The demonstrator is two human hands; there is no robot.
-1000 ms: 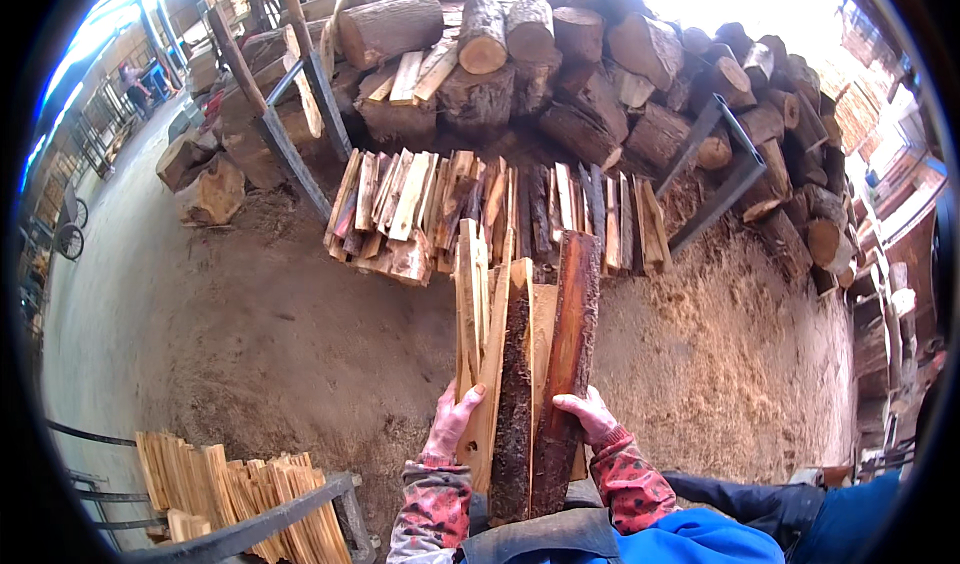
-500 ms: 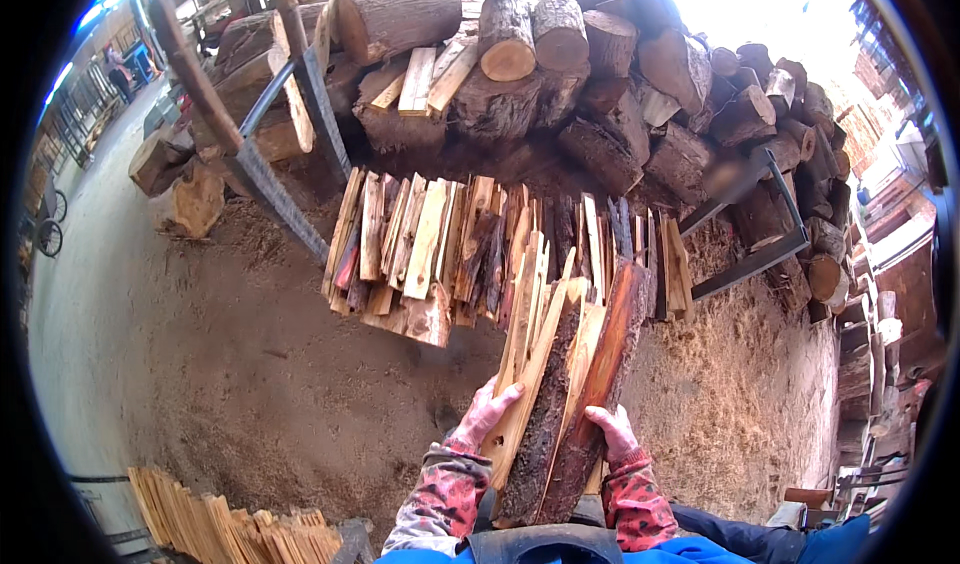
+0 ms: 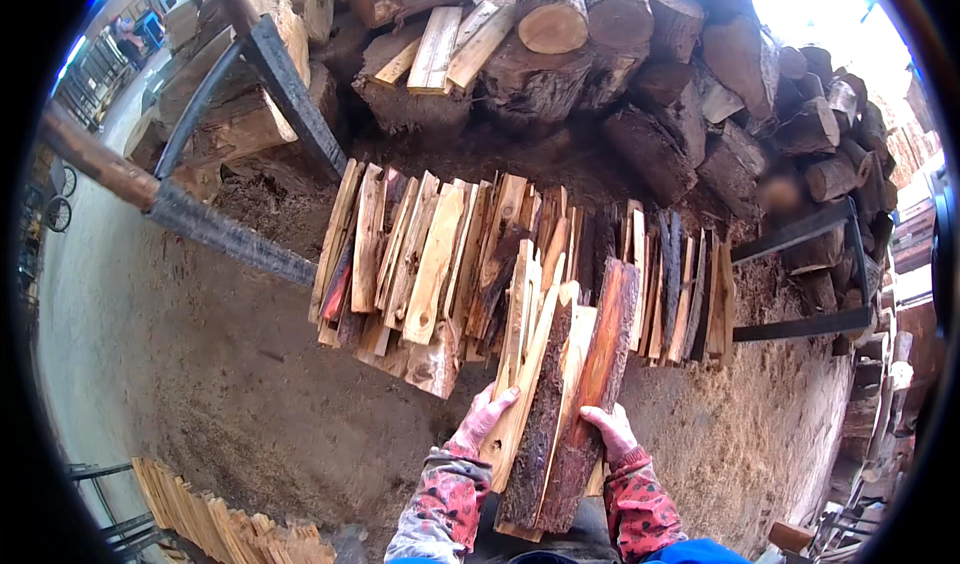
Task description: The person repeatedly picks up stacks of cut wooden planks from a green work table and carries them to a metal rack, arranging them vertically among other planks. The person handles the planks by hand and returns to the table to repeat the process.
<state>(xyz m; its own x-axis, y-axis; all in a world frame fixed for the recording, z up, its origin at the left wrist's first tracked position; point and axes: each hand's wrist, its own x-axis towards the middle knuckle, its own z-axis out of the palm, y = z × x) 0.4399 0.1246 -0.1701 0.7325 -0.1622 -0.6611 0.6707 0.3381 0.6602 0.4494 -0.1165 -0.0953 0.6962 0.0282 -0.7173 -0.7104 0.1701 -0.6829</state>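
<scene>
A bundle of split firewood is pressed between my two hands, its long pieces pointing away from me. Some pieces are pale bare wood; others carry dark bark. My left hand grips the bundle's left side, thumb on top. On the right edge, against a reddish-brown piece, my right hand clasps it the same way. Beyond the bundle lies a row of split sticks in a metal rack. The bundle's far ends overlap this row in view; whether they touch it I cannot tell.
Thick round logs are piled behind the rack. A metal frame juts out at the row's right end. Another stack of pale split sticks stands at the lower left. A person is far off at the upper left.
The rack and its row of sticks appear larger and nearer. Both hands keep their grip on the bundle, whose far ends now reach less far up the picture.
</scene>
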